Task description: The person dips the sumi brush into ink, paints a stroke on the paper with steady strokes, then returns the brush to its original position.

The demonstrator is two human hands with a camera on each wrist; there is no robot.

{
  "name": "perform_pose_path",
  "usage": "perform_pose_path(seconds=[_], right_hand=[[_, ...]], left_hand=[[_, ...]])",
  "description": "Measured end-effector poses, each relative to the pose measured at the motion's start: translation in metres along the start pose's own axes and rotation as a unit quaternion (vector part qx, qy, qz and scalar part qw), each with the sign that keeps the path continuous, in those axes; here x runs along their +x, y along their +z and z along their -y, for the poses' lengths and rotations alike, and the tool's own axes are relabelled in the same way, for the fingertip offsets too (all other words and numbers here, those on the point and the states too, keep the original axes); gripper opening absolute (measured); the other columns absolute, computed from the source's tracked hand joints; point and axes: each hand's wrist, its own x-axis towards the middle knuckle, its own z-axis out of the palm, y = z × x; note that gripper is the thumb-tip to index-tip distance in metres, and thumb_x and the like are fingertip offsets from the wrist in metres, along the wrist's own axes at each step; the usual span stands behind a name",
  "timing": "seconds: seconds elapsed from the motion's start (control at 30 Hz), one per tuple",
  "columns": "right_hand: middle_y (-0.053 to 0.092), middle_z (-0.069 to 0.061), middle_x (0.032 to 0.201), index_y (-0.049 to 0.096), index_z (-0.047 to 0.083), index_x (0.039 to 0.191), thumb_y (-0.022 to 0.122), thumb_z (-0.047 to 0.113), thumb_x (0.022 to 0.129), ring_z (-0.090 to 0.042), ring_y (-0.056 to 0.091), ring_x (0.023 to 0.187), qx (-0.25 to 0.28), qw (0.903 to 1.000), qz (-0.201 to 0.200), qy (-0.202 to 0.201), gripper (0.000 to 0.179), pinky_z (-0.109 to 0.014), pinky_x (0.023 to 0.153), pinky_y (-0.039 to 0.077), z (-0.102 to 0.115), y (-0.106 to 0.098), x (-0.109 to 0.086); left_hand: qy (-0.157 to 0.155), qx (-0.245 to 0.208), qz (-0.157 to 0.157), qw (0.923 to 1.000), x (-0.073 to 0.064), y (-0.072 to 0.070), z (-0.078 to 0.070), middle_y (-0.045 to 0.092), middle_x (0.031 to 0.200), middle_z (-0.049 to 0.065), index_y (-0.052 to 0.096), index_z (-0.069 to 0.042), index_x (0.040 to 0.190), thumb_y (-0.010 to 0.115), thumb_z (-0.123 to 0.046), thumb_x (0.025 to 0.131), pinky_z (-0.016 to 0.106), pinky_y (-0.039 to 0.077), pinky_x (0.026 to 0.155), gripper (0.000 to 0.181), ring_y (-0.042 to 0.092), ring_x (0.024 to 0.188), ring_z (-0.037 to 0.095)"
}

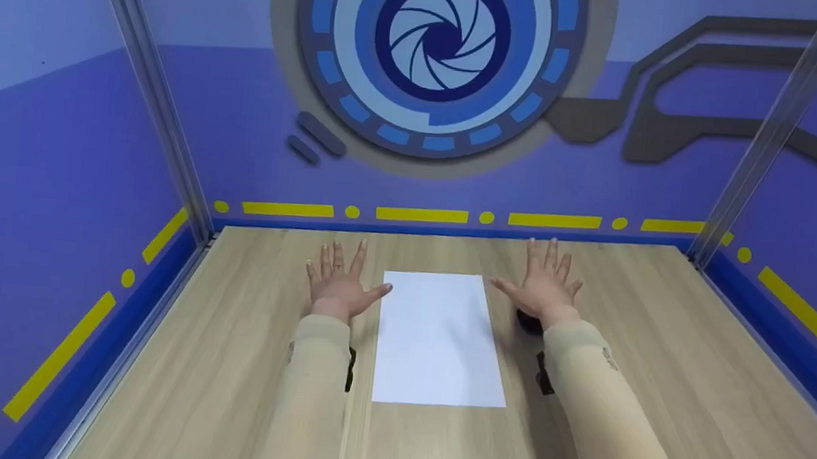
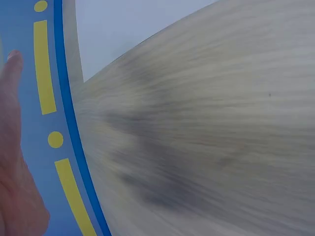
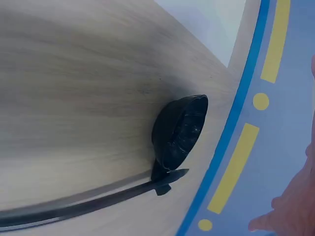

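Observation:
A white sheet of paper (image 1: 432, 342) lies on the wooden table between the two hands. Left of it is my left hand (image 1: 340, 286), fingers spread and straight, thumb reaching to the sheet's edge in the head view. My right hand (image 1: 542, 286) is held out the same way on the other side, holding nothing. Below the right hand, a small black bowl (image 3: 179, 132) shows in the right wrist view. Beside the bowl, a long dark stick with a pointed tip (image 3: 108, 199), brush-like, lies across a small dark rest (image 3: 162, 189). In the head view the right hand and sleeve largely hide these.
Blue-purple panels (image 1: 226, 117) with yellow marks enclose the wooden table (image 1: 239, 303) at the back and both sides. Metal posts (image 1: 162, 89) stand at the back corners. Dark devices (image 1: 546, 375) sit by the sleeves.

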Motion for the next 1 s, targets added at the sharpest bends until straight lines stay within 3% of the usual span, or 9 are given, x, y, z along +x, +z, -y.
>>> perform_pose_path(seconds=[0.27, 0.5, 0.63, 0.83, 1.0], right_hand=[[-0.031, -0.019, 0.167, -0.015, 0.018, 0.164, 0.050, 0.082, 0.089, -0.051, -0.025, 0.154, 0.099, 0.9950, -0.005, 0.013, 0.118, -0.086, 0.115, -0.008, -0.014, 0.002, 0.000], [-0.026, -0.020, 0.169, -0.014, 0.018, 0.164, 0.048, 0.079, 0.092, -0.051, -0.019, 0.156, 0.165, 0.9860, -0.015, 0.012, 0.113, -0.084, 0.119, -0.001, -0.022, 0.004, -0.003], [-0.022, -0.020, 0.171, -0.011, 0.016, 0.165, 0.047, 0.075, 0.095, -0.052, -0.015, 0.156, 0.213, 0.9768, -0.024, 0.007, 0.108, -0.081, 0.122, 0.004, -0.027, 0.008, -0.009], [-0.014, -0.019, 0.173, -0.009, 0.017, 0.166, 0.046, 0.070, 0.099, -0.048, -0.010, 0.159, 0.268, 0.9626, -0.036, 0.016, 0.101, -0.073, 0.127, 0.005, -0.034, 0.015, -0.023], [0.003, -0.018, 0.174, 0.004, 0.012, 0.167, 0.046, 0.060, 0.103, -0.041, 0.005, 0.161, 0.321, 0.9435, -0.082, 0.010, 0.090, -0.062, 0.132, 0.011, -0.040, 0.017, -0.040]], left_hand=[[0.018, -0.082, 0.013, 0.9964, -0.004, 0.010, -0.003, -0.009, 0.173, 0.020, -0.002, -0.030, 0.166, 0.048, -0.074, 0.095, 0.064, -0.005, 0.131, 0.098, -0.013, 0.161, 0.037], [0.035, -0.160, 0.020, 0.9863, -0.008, 0.024, -0.011, 0.010, 0.174, 0.018, 0.014, -0.021, 0.167, 0.056, -0.065, 0.097, 0.059, 0.008, 0.134, 0.093, 0.004, 0.163, 0.036], [0.047, -0.210, 0.023, 0.9763, -0.012, 0.034, -0.015, 0.018, 0.173, 0.012, 0.020, -0.021, 0.166, 0.063, -0.057, 0.097, 0.057, 0.015, 0.133, 0.089, 0.010, 0.163, 0.033], [0.046, -0.293, 0.040, 0.9542, -0.019, 0.051, -0.017, 0.017, 0.174, 0.009, 0.023, -0.026, 0.165, 0.072, -0.046, 0.094, 0.058, 0.017, 0.132, 0.088, 0.011, 0.163, 0.033], [0.056, -0.326, 0.049, 0.9424, -0.030, 0.063, -0.016, 0.021, 0.173, 0.011, 0.028, -0.028, 0.164, 0.077, -0.039, 0.092, 0.059, 0.019, 0.132, 0.087, 0.014, 0.162, 0.035]])
